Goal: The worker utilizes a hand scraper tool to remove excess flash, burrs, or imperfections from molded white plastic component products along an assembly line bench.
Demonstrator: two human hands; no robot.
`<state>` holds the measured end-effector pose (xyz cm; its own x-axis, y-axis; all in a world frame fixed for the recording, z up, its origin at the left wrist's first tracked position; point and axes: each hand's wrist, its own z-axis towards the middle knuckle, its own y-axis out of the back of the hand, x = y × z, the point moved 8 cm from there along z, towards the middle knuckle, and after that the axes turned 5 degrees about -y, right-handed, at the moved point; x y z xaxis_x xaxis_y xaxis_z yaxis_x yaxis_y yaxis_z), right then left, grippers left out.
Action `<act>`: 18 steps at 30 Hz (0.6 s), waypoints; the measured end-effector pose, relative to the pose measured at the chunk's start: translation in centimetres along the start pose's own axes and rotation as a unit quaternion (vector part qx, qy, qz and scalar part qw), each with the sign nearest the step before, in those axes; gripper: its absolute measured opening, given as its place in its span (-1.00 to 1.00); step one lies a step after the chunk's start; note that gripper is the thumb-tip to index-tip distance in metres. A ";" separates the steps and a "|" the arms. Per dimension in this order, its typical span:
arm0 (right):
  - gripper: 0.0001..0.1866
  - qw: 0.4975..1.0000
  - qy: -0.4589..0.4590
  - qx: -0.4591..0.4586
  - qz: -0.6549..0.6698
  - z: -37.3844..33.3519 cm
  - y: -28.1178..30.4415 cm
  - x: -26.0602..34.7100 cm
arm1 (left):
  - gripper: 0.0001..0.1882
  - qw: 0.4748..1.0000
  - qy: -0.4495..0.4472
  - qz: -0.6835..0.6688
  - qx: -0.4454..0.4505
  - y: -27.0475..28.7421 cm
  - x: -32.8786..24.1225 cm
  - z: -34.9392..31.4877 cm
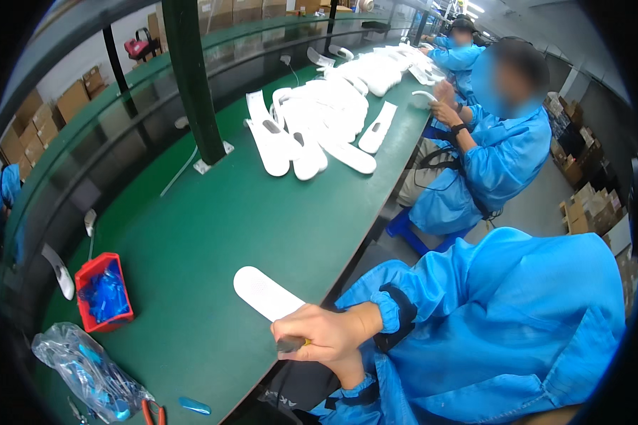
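Observation:
A long white plastic piece (pixel 268 294) with a rounded end juts from my hands over the green table. My right hand (pixel 326 329) is closed in a fist around a small tool with a dark and yellow end (pixel 290 344); its working tip is out of sight. Beneath it lies my left hand (pixel 349 368), at the near end of the white piece. The right hand covers its fingers, so its grip on the piece cannot be made out.
A heap of white plastic pieces (pixel 326 113) lies farther up the green table (pixel 191 234), past a green post (pixel 191 78). At left are a red bin (pixel 124 283) of blue parts, a clear bag (pixel 85 361), orange-handled pliers (pixel 152 411) and a blue object (pixel 194 406). Co-workers (pixel 507 156) sit alongside.

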<state>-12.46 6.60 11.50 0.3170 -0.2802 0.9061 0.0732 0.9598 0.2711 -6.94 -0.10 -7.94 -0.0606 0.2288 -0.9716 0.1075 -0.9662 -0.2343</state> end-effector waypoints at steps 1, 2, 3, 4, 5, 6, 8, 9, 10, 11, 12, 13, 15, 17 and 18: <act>-0.79 0.999 0.006 0.043 0.000 0.7 -0.2 0.1 | -0.54 1.000 -0.007 -0.003 -0.016 0.1 0.2 0.7; -0.76 0.996 -0.074 0.035 0.034 1.0 1.3 -0.6 | -0.54 1.000 -0.012 -0.005 -0.006 -0.6 -2.0 1.2; -0.73 0.985 -0.153 0.027 0.069 1.1 3.2 -1.1 | -0.58 0.996 -0.014 0.057 0.064 -1.8 -4.5 1.2; -0.70 0.994 -0.105 0.001 -0.027 1.5 4.8 -0.2 | -0.62 0.985 -0.016 0.127 0.118 -2.3 -7.4 1.3; -0.63 0.993 -0.099 0.002 -0.059 1.5 5.4 0.1 | -0.62 0.985 -0.023 0.129 0.113 -2.4 -9.9 1.4; -0.55 0.989 -0.111 0.014 -0.098 0.8 5.9 0.1 | -0.67 0.983 0.009 0.158 0.094 -2.6 -11.3 1.5; -0.39 0.980 -0.117 0.040 -0.157 -0.6 6.0 -0.2 | -0.67 0.955 0.010 0.279 0.097 -2.6 -12.2 1.6; -0.31 0.977 -0.112 0.052 -0.175 -1.4 5.4 -0.8 | -0.67 0.955 0.004 0.279 0.099 -3.1 -12.4 1.7; -0.27 0.977 -0.133 0.096 -0.139 -1.6 4.8 -1.3 | -0.63 0.936 -0.094 0.328 0.082 -3.7 -14.1 2.0; -0.27 0.977 -0.129 0.091 -0.139 -1.6 5.3 -1.2 | -0.57 0.905 -0.190 0.374 0.065 -4.5 -15.7 1.9; -0.28 0.978 -0.166 0.089 -0.086 -1.8 5.8 -1.6 | -0.51 0.903 -0.196 0.371 0.086 -5.0 -16.1 1.9; -0.29 0.976 -0.198 0.087 -0.032 -1.9 6.1 -1.7 | -0.51 0.902 -0.203 0.371 0.087 -5.2 -17.2 1.7; -0.37 0.979 -0.172 0.091 0.057 -0.2 4.9 -3.8 | -0.28 0.876 -0.211 0.406 0.155 -5.7 -19.0 2.0; -0.46 0.915 -0.309 0.108 0.236 -1.2 4.9 -6.9 | -0.17 0.872 -0.191 0.409 0.190 -6.8 -19.2 1.7; -0.51 0.898 -0.323 0.101 0.280 -1.8 5.1 -7.6 | -0.17 0.869 -0.187 0.410 0.205 -7.4 -19.7 1.8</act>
<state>-12.77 13.68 5.38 -0.3695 0.2303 0.9002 -0.1193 0.9490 -0.2918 -8.30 2.32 12.96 -0.4575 -0.5368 -0.7089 -0.0913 -0.7647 0.6379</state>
